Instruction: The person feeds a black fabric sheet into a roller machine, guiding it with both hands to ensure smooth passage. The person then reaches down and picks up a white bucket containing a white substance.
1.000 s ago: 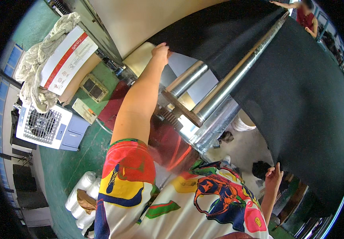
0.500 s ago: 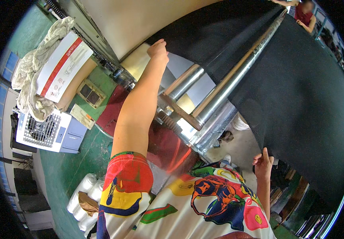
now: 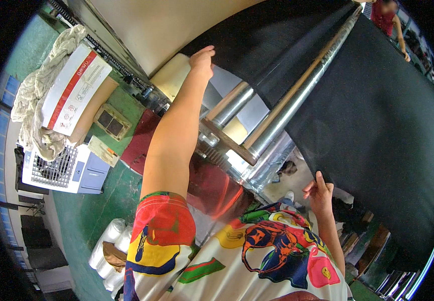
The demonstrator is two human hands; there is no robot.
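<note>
Green floor (image 3: pixel 79 215) | matte black sheet (image 3: pixel 372 120) | metal cylinder (image 3: pixel 304 84) | left hand (image 3: pixel 203 61): grip unclear | right hand (image 3: pixel 321 194): unclenched

The inner side of the left hand (image 3: pixel 203 61) is hidden, so whether its grip holds the black sheet (image 3: pixel 372 115) cannot be told. For the right hand (image 3: pixel 320 195), contact with the sheet is also unclear. At upper right, a co-worker (image 3: pixel 383 19) is cut by the top edge, the face blurred. The patterned shirt (image 3: pixel 277 251) is cut off below.
</note>
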